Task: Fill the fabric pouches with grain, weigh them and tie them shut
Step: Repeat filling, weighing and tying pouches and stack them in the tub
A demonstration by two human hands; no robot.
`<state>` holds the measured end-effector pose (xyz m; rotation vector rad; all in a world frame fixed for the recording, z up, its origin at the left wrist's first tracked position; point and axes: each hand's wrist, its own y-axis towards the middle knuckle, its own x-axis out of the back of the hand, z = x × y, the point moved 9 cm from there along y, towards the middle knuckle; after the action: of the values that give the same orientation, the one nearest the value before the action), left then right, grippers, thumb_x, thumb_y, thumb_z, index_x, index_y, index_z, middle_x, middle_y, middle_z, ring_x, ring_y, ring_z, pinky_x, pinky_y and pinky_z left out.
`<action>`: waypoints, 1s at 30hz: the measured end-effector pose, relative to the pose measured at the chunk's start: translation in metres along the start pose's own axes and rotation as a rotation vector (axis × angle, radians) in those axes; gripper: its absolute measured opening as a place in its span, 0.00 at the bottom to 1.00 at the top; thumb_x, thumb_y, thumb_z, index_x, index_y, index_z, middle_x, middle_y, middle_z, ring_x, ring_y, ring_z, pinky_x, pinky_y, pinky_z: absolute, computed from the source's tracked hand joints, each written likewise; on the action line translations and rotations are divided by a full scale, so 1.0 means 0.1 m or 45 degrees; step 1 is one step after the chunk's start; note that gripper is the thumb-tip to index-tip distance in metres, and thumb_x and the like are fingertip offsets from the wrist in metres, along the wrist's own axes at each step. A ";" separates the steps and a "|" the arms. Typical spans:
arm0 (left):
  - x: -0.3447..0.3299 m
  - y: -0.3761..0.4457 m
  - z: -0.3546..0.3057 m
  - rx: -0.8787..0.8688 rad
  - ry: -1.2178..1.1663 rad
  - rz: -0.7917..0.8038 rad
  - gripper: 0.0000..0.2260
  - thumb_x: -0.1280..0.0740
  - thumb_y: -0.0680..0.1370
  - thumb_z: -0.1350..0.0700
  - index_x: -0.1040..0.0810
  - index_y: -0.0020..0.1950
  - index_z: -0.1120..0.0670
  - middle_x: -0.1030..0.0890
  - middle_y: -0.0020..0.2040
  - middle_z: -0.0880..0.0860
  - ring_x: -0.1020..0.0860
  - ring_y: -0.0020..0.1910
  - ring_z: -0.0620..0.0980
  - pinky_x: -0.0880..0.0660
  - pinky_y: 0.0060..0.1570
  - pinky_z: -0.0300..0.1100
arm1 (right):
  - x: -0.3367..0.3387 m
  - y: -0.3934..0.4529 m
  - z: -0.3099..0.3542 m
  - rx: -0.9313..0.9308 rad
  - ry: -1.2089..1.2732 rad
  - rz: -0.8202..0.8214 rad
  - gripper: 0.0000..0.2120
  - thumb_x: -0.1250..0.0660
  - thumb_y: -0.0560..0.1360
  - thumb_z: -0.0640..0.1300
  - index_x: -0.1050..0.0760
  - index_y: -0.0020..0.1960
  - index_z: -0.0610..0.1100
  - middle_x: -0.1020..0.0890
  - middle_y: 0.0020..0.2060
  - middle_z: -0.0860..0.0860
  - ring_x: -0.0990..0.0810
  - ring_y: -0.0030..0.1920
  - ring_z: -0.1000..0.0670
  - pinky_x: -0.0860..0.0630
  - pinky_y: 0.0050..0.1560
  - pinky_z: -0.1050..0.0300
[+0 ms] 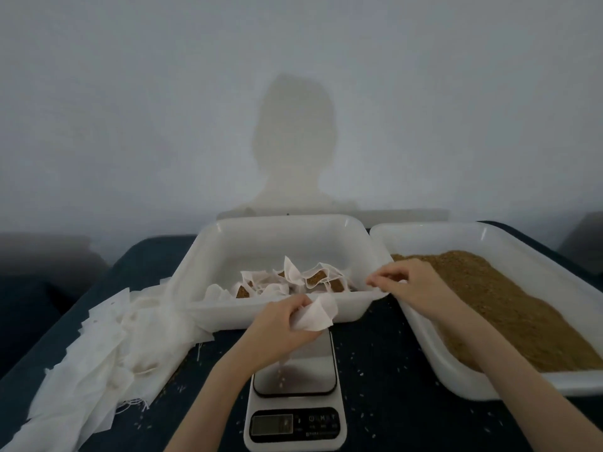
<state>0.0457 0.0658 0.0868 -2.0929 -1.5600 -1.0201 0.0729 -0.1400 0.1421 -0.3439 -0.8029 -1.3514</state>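
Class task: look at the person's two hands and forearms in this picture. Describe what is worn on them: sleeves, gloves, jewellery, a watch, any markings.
Both the left hand and the right hand are bare, with no gloves. No ring, watch or bracelet shows. Both forearms are uncovered down to the frame's bottom edge, so no sleeve is visible. No markings can be seen in this dim, soft picture.

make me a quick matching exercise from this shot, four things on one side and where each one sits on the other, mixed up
Things:
1. scale
2. grain
3. filled pouches
4. empty pouch

Places:
A. in the tray in the middle
B. held in the left hand
C. heaped in the tray on the right
D. on the dark table, nearest the person

Pairs: 1-D, 2-C, 3-A, 4-B
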 end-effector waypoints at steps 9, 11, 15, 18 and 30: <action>-0.27 0.11 -0.03 0.023 0.018 0.065 0.10 0.29 0.71 0.44 0.28 0.49 0.38 0.23 0.46 0.38 0.25 0.46 0.34 0.31 0.41 0.30 | 0.61 0.00 -1.74 -0.767 -0.757 0.237 0.13 0.39 0.79 0.53 0.24 0.48 0.43 0.23 0.38 0.49 0.26 0.35 0.51 0.29 0.35 0.60; -0.31 0.13 -0.03 0.044 0.033 0.068 0.10 0.30 0.70 0.42 0.28 0.48 0.37 0.23 0.45 0.38 0.24 0.45 0.35 0.30 0.42 0.31 | 0.43 0.00 -1.77 -0.785 -0.770 0.370 0.13 0.39 0.79 0.51 0.25 0.43 0.43 0.26 0.33 0.50 0.29 0.30 0.52 0.33 0.30 0.61; -0.37 0.15 -0.05 0.040 0.039 0.091 0.10 0.30 0.70 0.43 0.27 0.47 0.39 0.22 0.45 0.38 0.24 0.45 0.36 0.27 0.44 0.34 | 0.18 0.11 -1.67 -0.684 -0.633 0.383 0.09 0.38 0.76 0.43 0.31 0.38 0.51 0.35 0.28 0.57 0.37 0.22 0.55 0.40 0.21 0.66; -0.37 0.15 -0.09 0.007 0.006 0.093 0.08 0.29 0.71 0.45 0.27 0.46 0.41 0.23 0.43 0.39 0.25 0.43 0.33 0.33 0.40 0.30 | 0.12 0.10 -1.76 -0.770 -0.245 0.285 0.16 0.41 0.80 0.47 0.34 0.67 0.50 0.25 0.33 0.55 0.26 0.27 0.53 0.28 0.27 0.64; -0.41 0.08 -0.08 0.014 -0.013 0.118 0.08 0.30 0.70 0.44 0.25 0.46 0.42 0.21 0.42 0.39 0.24 0.42 0.37 0.30 0.38 0.30 | 0.14 -0.02 -1.68 -0.776 -0.217 0.435 0.23 0.36 0.76 0.42 0.36 0.69 0.47 0.20 0.51 0.45 0.20 0.42 0.49 0.23 0.39 0.61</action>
<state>0.0449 0.0296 0.0638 -2.1450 -1.4550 -0.9684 0.1234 -0.2599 0.0346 -1.0379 -0.4234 -1.2261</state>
